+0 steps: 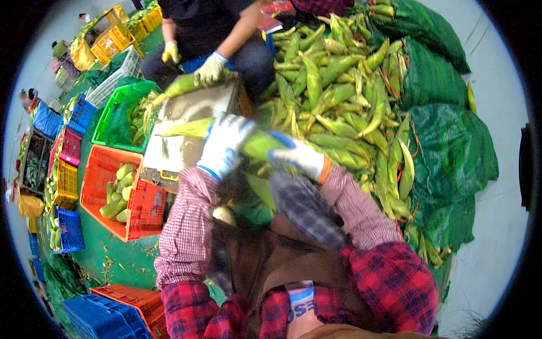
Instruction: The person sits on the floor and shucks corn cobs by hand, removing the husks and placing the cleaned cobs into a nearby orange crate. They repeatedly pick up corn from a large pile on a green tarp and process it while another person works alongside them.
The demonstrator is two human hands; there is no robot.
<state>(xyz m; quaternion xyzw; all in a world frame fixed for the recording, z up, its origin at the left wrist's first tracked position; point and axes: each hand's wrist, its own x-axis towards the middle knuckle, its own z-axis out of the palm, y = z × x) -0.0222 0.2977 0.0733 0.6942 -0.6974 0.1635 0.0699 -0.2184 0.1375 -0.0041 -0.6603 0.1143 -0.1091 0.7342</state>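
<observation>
- Green floor covering (127,263) is running beneath two nearby plastic crates: one lattice-walled orange crate (148,209), holding smooth pale ears (125,183), and one green crate (107,118).
- Your left hand (228,140) and right hand (299,157), both gloved, are sharing one corn ear (258,146) near the pale, worn box (176,150).
- Your left is gripping its leafy end, ribbon-like husk leaves (186,129) poking out leftward; your right is curling around its other end.
- One co-worker (206,25) is resting a knit-gloved hand (212,69) on another ear (183,86).
- Tapered, ridged husked-over ears (313,82), too many to count, are lying heaped beside at least three bulging mesh sacks (451,147).
</observation>
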